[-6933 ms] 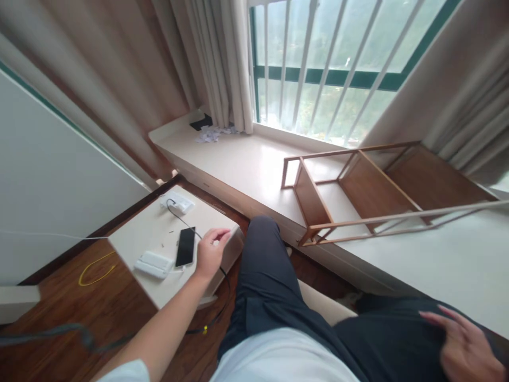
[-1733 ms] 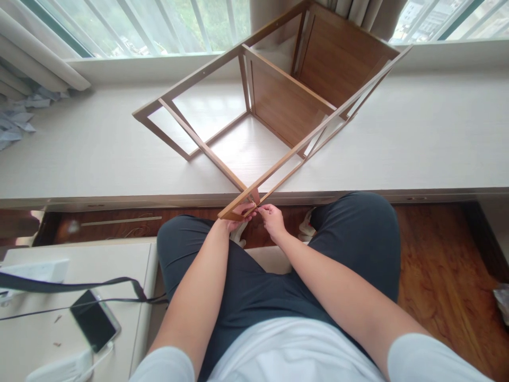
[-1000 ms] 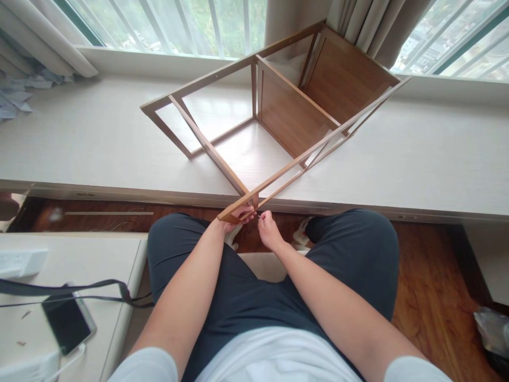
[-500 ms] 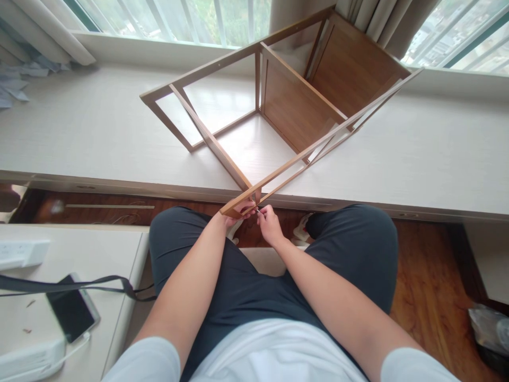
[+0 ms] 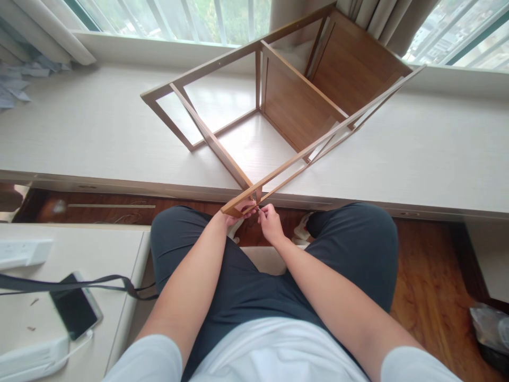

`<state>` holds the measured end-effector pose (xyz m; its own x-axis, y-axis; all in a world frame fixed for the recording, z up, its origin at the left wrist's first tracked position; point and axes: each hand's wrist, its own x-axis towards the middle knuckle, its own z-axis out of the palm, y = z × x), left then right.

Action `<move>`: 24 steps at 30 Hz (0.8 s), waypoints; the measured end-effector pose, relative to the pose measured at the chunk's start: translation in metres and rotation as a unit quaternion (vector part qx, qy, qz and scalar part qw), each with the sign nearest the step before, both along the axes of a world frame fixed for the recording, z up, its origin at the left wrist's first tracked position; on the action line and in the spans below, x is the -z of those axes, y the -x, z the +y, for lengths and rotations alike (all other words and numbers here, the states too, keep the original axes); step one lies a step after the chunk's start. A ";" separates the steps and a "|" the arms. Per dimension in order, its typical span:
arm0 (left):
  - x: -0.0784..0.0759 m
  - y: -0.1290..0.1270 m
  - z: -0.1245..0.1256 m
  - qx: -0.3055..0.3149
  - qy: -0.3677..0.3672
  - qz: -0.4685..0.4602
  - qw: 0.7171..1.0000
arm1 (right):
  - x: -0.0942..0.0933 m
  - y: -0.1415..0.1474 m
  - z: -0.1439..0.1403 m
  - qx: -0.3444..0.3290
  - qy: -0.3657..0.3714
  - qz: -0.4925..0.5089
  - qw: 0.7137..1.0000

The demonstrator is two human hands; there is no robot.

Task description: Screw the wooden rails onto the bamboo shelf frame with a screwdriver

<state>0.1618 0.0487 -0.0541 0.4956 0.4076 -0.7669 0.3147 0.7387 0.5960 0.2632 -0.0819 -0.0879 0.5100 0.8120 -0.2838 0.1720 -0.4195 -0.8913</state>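
A brown wooden shelf frame (image 5: pixel 222 139) lies on its side across the white window ledge, its near corner jutting over the edge above my knees. Two wooden panels are set in it, a middle one (image 5: pixel 296 101) and one at the far end (image 5: pixel 358 55). My left hand (image 5: pixel 245 208) is closed around the near corner of the frame, partly hidden behind the wood. Just right of it, my right hand (image 5: pixel 271 222) pinches a small thin metal tool (image 5: pixel 260 209), its tip against the frame's corner. The tool's exact kind is too small to make out.
The white ledge (image 5: pixel 79 127) runs beneath the window, with curtains (image 5: pixel 59 32) at the left. On a side table (image 5: pixel 119 244) lie a phone (image 5: pixel 75 305), a power strip (image 5: pixel 26 253) and a black strap (image 5: pixel 107 281). A bagged bin (image 5: pixel 493 329) stands at lower right.
Almost nothing differs. Both hands stay at the frame's corner, the right one still holding the thin tool there; the whole view has shifted very slightly.
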 end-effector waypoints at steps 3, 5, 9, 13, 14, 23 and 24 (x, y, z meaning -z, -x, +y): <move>0.001 0.000 0.001 0.002 0.002 0.004 1.000 | 0.002 0.000 0.001 0.005 -0.003 -0.008 1.000; 0.002 0.000 0.001 0.002 0.001 0.005 1.000 | 0.003 0.001 0.001 0.005 -0.004 -0.008 1.000; 0.002 0.000 0.001 0.002 0.003 -0.005 1.000 | 0.000 0.002 0.002 0.002 0.008 -0.007 1.000; -0.001 0.000 0.000 0.006 -0.001 -0.010 1.000 | -0.004 0.002 0.002 0.009 0.026 -0.016 0.999; -0.001 0.000 0.000 0.007 -0.003 -0.009 1.000 | -0.005 0.002 0.002 0.012 0.031 -0.021 0.999; -0.006 -0.001 0.000 0.011 -0.004 -0.014 1.000 | -0.008 0.001 0.001 -0.002 0.032 -0.025 0.999; -0.006 -0.001 0.000 0.011 -0.005 -0.020 1.000 | -0.008 0.001 0.001 -0.003 0.034 -0.025 0.999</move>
